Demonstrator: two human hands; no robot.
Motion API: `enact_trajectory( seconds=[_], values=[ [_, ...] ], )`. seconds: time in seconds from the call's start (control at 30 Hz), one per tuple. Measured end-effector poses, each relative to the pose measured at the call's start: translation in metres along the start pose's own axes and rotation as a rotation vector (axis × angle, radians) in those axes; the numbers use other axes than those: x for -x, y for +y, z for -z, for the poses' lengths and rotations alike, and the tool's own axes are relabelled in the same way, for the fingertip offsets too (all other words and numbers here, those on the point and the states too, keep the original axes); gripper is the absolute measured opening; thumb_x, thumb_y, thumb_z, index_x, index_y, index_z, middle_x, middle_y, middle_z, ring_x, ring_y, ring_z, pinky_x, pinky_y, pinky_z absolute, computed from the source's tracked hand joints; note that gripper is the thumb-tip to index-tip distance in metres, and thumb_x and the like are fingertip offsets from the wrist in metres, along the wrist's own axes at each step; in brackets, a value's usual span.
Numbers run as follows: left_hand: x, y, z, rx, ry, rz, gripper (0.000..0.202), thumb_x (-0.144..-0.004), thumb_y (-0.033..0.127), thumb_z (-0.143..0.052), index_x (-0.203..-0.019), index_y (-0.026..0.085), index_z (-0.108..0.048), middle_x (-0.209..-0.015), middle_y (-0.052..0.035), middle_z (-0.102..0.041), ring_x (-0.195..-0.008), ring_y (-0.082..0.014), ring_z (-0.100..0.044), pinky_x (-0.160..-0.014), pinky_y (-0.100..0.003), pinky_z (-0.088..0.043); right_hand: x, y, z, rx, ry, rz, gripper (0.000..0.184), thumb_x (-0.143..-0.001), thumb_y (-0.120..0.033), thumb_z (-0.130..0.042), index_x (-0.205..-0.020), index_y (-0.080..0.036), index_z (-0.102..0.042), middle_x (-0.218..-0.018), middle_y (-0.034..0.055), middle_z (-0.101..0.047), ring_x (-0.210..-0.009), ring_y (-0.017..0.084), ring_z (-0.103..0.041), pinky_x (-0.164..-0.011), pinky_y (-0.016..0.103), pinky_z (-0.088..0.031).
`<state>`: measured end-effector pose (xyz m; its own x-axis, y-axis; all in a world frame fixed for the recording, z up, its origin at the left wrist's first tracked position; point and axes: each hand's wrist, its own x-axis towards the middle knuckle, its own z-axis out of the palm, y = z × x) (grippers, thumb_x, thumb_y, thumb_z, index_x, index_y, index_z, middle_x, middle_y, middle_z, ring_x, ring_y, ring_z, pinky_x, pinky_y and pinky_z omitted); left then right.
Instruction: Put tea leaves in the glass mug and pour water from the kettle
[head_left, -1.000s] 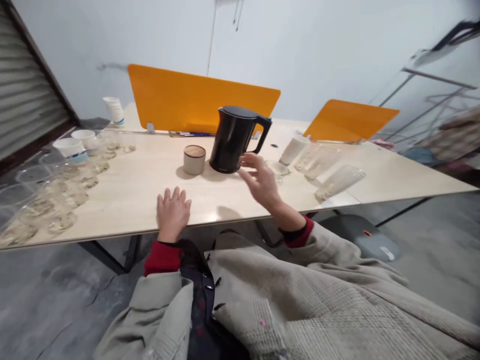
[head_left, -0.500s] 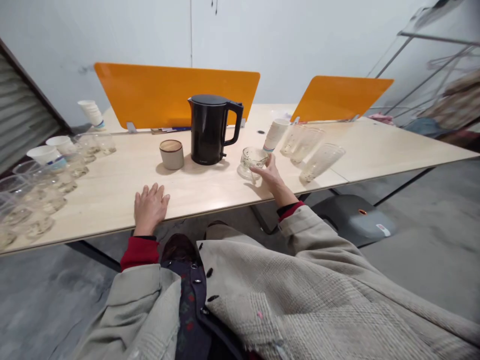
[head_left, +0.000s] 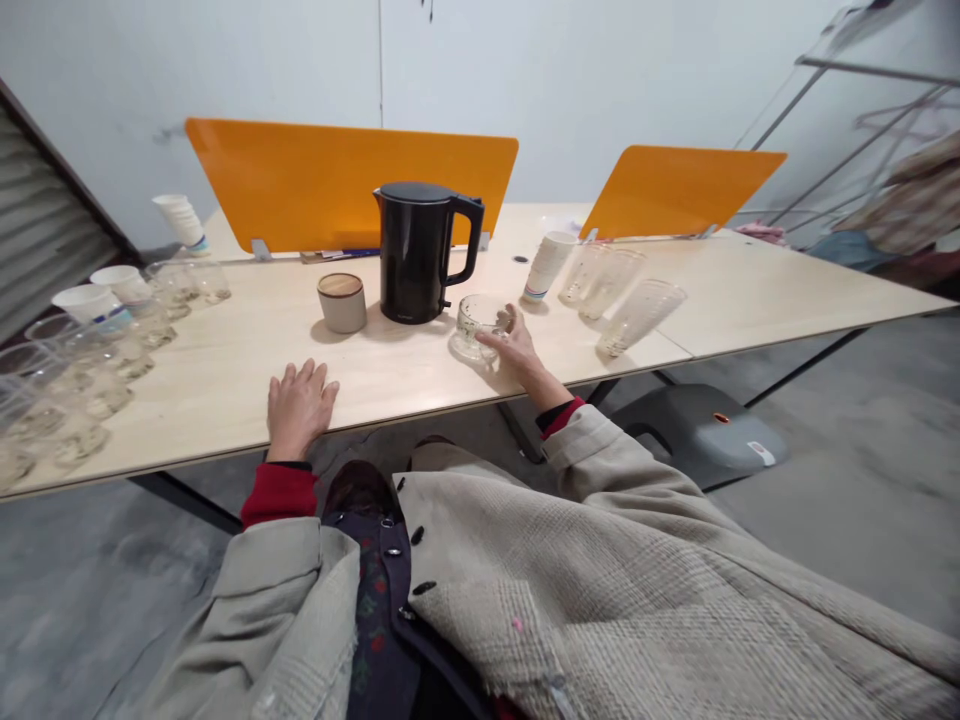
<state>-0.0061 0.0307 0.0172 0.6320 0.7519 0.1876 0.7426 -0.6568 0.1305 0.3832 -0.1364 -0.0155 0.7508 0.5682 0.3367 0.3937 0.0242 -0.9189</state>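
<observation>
One glass cup [head_left: 480, 325] in right hand [head_left: 517, 352] — beside kettle [head_left: 420, 255]

Clear glass cup [head_left: 480, 322], matt wood-look table [head_left: 247, 350]

Tabletop [head_left: 225, 370] spans frame centre; kettle [head_left: 417, 255] stands mid-frame before the left divider panel [head_left: 315, 195], with the lidded jar [head_left: 342, 302] just left of it and the glass cup [head_left: 477, 325] just lower right of it. Right hand [head_left: 517, 350] touches the cup's right side; left hand [head_left: 298, 405] lies flat at the near tabletop edge, lower left of the jar. Paper cup stack [head_left: 547, 266] and three tumblers [head_left: 637, 315] sit right of the kettle, before the right divider panel [head_left: 679, 190]; cups and glasses [head_left: 82, 340] crowd the left edge.
</observation>
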Motion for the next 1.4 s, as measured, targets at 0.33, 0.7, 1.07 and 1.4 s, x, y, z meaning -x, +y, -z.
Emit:
enact_trajectory(
  seconds=[0.33, 0.7, 1.07, 1.4],
  values=[
    [0.000, 0.000, -0.001, -0.006, 0.006, 0.009, 0.057, -0.110, 0.041, -0.034, -0.158, 0.021, -0.056, -0.174, -0.0115, -0.047, -0.162, -0.0400, -0.035, -0.131, -0.063, -0.026, 0.015, -0.017, -0.017, 0.042, 0.121, -0.023, 0.091, -0.056, -0.047, -0.092, -0.134, -0.023, -0.051, -0.141, 0.0157, -0.065, -0.125, 0.031, -0.064, -0.115, 0.051, -0.051],
    [0.000, 0.000, 0.000, -0.013, -0.001, -0.001, 0.058, -0.110, 0.041, -0.033, -0.158, 0.018, -0.056, -0.174, -0.0134, -0.047, -0.162, -0.0416, -0.036, -0.131, -0.065, -0.027, 0.014, -0.027, 0.015, 0.210, 0.243, 0.044, 0.026, -0.075, -0.037, -0.075, -0.074, -0.026, -0.051, -0.070, -0.0068, -0.051, -0.069, 0.015, -0.047, -0.073, 0.032, -0.042],
    [0.000, 0.000, 0.000, -0.006, 0.014, -0.001, 0.059, -0.109, 0.042, -0.032, -0.157, 0.017, -0.057, -0.173, -0.0138, -0.048, -0.162, -0.0413, -0.036, -0.131, -0.065, -0.027, 0.003, -0.017, 0.058, 0.312, 0.311, 0.013, 0.033, -0.070, -0.040, -0.081, -0.086, -0.025, -0.057, -0.085, -0.0016, -0.065, -0.077, 0.018, -0.056, -0.080, 0.036, -0.049],
    [0.000, -0.001, -0.004, 0.039, 0.022, 0.020, 0.059, -0.109, 0.041, -0.037, -0.158, 0.018, -0.059, -0.173, -0.0135, -0.049, -0.164, -0.0428, -0.036, -0.133, -0.066, -0.026, 0.004, -0.050, 0.053, 0.473, 0.318, 0.175, 0.033, -0.087, -0.053, -0.068, -0.096, -0.021, -0.072, -0.079, 0.0031, -0.071, -0.076, 0.022, -0.064, -0.084, 0.039, -0.052]
  ],
)
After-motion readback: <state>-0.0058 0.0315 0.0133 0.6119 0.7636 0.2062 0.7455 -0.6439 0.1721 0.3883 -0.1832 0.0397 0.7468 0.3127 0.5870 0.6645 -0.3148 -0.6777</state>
